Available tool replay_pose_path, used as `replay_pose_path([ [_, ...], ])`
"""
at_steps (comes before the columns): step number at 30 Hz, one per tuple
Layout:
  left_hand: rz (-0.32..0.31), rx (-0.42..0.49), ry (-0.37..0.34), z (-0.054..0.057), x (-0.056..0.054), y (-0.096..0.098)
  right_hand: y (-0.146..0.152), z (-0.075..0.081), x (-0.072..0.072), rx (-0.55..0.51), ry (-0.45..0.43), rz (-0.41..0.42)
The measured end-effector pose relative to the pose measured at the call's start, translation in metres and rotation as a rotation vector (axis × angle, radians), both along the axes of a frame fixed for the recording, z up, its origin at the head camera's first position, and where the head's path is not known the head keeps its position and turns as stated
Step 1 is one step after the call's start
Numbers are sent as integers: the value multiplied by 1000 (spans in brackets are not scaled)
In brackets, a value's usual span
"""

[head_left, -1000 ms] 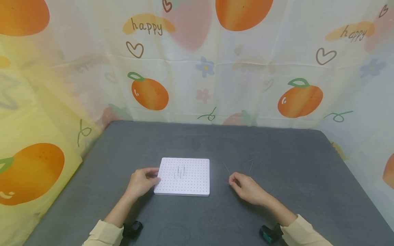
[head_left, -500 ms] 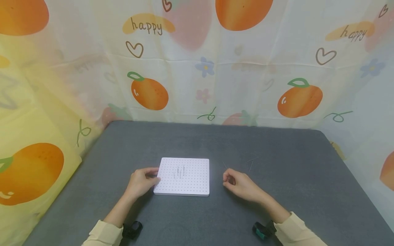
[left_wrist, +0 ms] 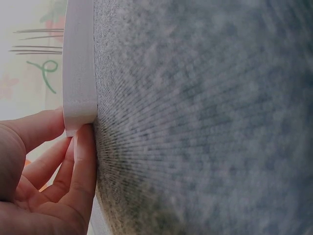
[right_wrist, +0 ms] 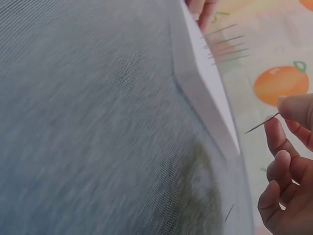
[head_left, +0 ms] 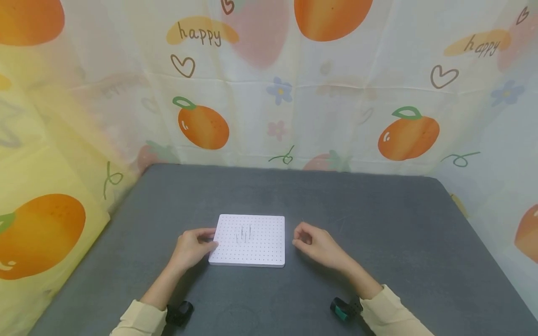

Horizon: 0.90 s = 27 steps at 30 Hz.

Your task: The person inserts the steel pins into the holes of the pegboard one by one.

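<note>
A white board with rows of small holes (head_left: 265,242) lies on the table, and several thin needles (head_left: 242,233) stand upright in its left-middle part. My left hand (head_left: 191,249) pinches the board's left edge; in the left wrist view the thumb is on the upper face and the fingers are against the side (left_wrist: 80,115). Just right of the board, above the table, is my right hand (head_left: 321,247). Its thumb and index finger pinch a needle (right_wrist: 261,123), seen in the right wrist view with its tip pointing out toward the board.
A dark grey table (head_left: 378,210) carries the board. One loose needle (right_wrist: 229,212) lies on it in the right wrist view; others behind the right hand are too faint to make out well. A fruit-printed cloth (head_left: 252,112) hangs behind the table.
The right hand has moved left, closer to the board's right edge, and slightly away from the person. The left hand keeps its hold on the board.
</note>
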<state>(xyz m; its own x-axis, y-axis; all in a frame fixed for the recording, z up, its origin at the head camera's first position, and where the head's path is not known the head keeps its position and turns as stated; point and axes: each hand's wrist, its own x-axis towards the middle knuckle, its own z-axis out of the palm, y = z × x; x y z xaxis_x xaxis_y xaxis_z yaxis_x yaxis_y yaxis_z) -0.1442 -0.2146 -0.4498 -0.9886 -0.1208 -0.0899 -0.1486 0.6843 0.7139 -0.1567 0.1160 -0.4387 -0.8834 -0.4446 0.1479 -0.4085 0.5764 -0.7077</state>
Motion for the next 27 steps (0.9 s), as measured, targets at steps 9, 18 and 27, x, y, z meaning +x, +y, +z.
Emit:
replay_pose_path([
  [9, 4, 2, -14, 1, -1, 0, -23, 15, -3, -28, 21, -12],
  [18, 4, 3, -16, 2, -1, -1, -44, 13, -6, -82, 52, -49],
  [27, -1, 2, -3, 1, 1, -1, -61, 6, -8, -116, 61, -126],
])
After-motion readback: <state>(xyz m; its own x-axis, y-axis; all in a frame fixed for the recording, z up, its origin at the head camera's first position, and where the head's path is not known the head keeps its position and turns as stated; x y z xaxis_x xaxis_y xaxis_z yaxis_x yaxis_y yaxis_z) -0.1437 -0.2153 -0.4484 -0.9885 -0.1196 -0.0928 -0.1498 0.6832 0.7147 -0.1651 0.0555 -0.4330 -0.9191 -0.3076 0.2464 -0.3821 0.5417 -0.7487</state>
